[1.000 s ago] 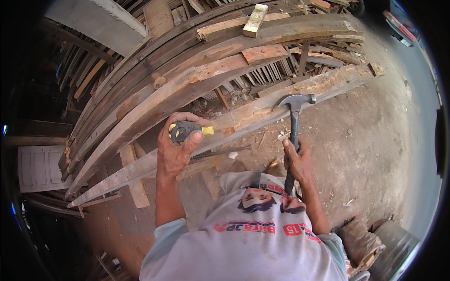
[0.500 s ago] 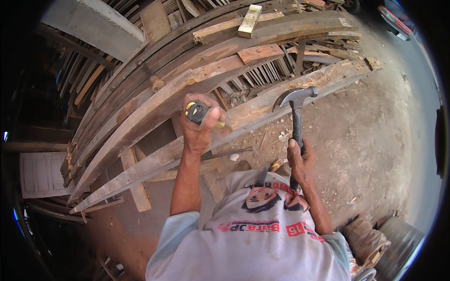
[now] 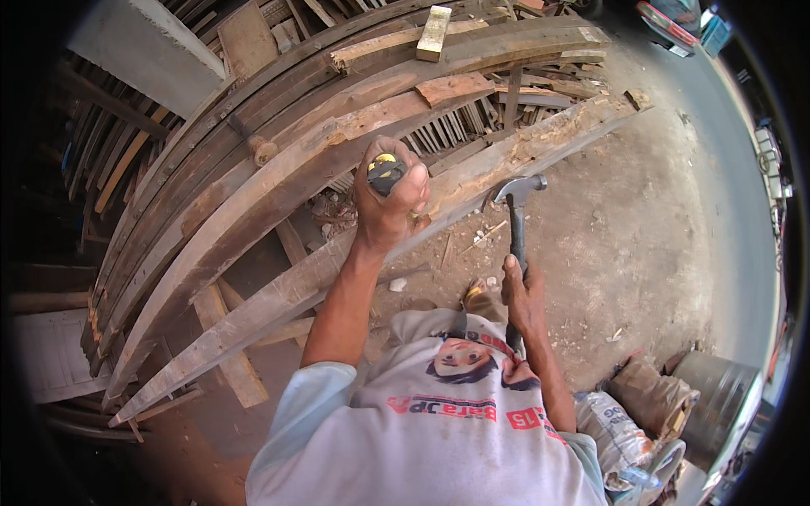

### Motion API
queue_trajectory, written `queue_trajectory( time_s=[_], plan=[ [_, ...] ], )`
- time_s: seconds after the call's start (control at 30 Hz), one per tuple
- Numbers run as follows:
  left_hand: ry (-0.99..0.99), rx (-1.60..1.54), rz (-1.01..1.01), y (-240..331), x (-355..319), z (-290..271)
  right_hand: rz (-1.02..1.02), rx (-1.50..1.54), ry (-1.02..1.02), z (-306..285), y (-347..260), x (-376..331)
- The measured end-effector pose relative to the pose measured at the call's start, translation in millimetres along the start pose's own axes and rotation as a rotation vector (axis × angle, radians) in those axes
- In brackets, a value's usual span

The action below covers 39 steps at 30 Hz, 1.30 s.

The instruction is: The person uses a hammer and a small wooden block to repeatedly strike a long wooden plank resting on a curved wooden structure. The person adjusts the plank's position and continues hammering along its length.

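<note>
My left hand (image 3: 390, 198) is closed round a black and yellow tape measure (image 3: 386, 174), whose rounded top shows above the fist. This fist is over the long, weathered wooden beam (image 3: 278, 295); whether it touches the wood I cannot tell. In my right hand (image 3: 525, 295) is a claw hammer (image 3: 518, 223), gripped by its dark handle with the head up. The hammer head appears beside the beam's near edge, its claw pointing left. The lower end of the handle reaches my shirt front.
Beyond the beam lie several curved timbers (image 3: 219, 219), with a pale wood block (image 3: 434, 34) on top. A concrete post (image 3: 152, 55) is at the upper left. Sacks (image 3: 614, 430) and a metal drum (image 3: 717, 384) stand at the lower right. A vehicle (image 3: 671, 25) shows at the upper right.
My left hand has moved right and farther along the beam with the tape measure. The hammer is slightly nearer to me. The whole view has shifted, putting the timbers farther left.
</note>
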<state>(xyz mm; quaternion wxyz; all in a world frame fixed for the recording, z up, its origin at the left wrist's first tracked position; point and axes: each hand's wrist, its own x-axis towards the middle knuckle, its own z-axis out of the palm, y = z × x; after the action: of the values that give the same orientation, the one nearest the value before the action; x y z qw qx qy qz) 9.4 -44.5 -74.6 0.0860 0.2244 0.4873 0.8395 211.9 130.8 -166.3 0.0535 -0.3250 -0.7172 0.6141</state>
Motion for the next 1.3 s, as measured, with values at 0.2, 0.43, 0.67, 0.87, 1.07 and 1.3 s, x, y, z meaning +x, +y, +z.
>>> queue_trajectory(
  time_s=[0.2, 0.43, 0.67, 0.87, 1.07, 1.3],
  plan=[
    [0.027, 0.177, 0.115, -3, -3, -5, 0.008, -0.032, 0.008, 1, -4, -24],
    [-0.034, 0.216, 0.118, -6, -2, -15, 0.007, -0.034, -0.001, 0, -14, -33],
    [-0.143, 0.366, 0.014, 9, 1, -11, -0.105, -0.051, -0.005, -8, -45, -39],
    [-0.208, 0.495, 0.006, 10, 0, -7, -0.615, 0.087, 0.01, -24, -162, -60],
    [-0.201, 0.591, 0.066, 8, 1, -8, -0.651, -0.568, -0.078, -28, -220, -55],
    [-0.204, 0.533, -0.161, 17, -3, -11, -0.612, -0.671, -0.143, -25, -243, -62]
  ],
)
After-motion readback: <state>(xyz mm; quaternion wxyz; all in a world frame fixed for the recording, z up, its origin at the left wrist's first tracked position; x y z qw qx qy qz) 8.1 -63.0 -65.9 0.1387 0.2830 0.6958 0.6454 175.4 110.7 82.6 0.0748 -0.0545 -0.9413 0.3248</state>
